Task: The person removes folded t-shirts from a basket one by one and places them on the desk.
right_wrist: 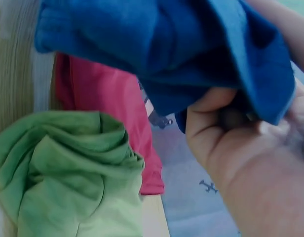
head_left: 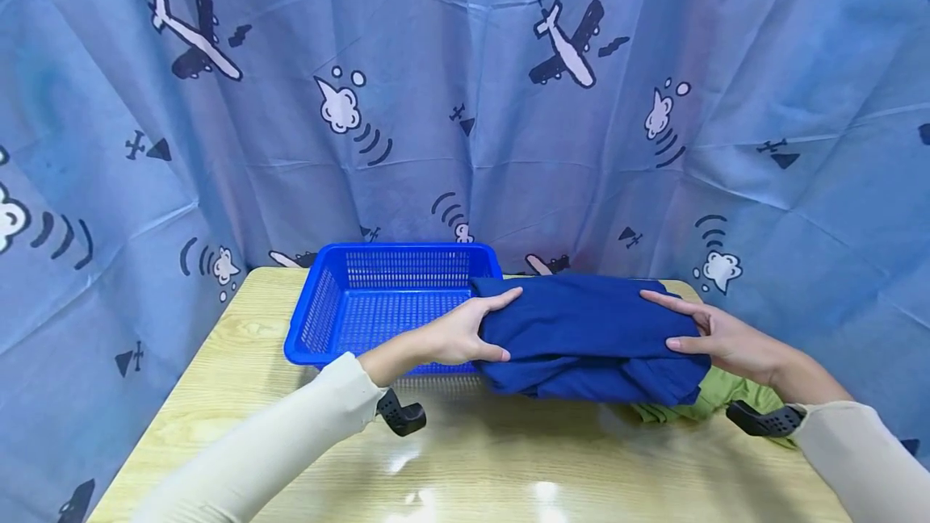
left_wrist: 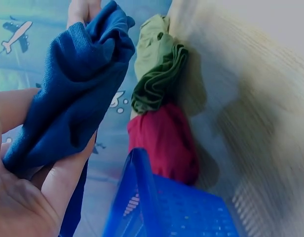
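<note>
Both hands hold a folded dark blue cloth [head_left: 581, 317] up above the table, one at each end. The left hand [head_left: 458, 333] grips its left end, thumb on the near side and fingers around the far side and underneath. At the opposite end, the right hand [head_left: 734, 343] pinches the cloth between thumb and fingers. Loose folds hang along its near lower edge, and its left end overlaps the right side of a blue plastic basket [head_left: 407, 247]. What kind of garment the cloth is, I cannot tell.
Beneath the right hand lies a crumpled green cloth [right_wrist: 68, 163] on the wooden table [head_left: 218, 394]. A red cloth [left_wrist: 164, 140] lies between it and the basket, hidden from the head view. A blue curtain [head_left: 436, 103] with airplane prints hangs behind the table.
</note>
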A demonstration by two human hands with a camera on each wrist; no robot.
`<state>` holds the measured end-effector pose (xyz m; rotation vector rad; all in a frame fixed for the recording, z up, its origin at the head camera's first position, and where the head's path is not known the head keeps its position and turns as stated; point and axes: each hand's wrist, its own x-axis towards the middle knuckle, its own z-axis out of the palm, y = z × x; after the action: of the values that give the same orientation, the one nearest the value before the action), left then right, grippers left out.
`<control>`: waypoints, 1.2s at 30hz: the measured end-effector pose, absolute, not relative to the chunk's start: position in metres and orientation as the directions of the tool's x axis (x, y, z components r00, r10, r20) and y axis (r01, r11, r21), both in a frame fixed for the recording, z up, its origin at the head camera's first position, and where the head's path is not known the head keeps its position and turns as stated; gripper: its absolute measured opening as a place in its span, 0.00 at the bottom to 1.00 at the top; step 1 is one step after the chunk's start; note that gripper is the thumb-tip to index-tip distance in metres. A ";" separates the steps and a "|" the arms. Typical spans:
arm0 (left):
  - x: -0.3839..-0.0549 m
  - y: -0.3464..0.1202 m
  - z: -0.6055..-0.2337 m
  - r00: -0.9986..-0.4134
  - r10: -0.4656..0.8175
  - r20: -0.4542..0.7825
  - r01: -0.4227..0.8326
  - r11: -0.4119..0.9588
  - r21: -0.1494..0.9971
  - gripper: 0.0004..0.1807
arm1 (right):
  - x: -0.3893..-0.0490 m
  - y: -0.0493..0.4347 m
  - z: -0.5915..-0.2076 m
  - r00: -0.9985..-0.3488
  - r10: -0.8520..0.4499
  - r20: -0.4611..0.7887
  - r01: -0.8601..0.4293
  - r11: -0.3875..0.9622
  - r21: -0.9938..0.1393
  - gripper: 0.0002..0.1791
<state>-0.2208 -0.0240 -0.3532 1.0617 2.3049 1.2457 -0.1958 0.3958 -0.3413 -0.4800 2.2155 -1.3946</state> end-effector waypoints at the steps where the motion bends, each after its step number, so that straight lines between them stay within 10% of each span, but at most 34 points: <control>1: -0.220 -0.022 -0.354 -0.672 0.737 0.074 0.468 0.345 0.814 0.50 | -0.195 0.398 -0.343 -0.822 -0.531 -0.207 -0.038 0.415 -0.909 0.40; 36: -0.182 0.032 -0.437 -0.693 0.720 -0.043 0.400 0.433 0.807 0.55 | -0.169 0.438 -0.394 -0.738 -0.609 -0.291 0.061 0.369 -0.927 0.39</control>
<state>-0.1822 0.0315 -0.4368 0.9529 2.3087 1.1479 -0.1692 0.4385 -0.3942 -0.4725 2.0163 -1.4026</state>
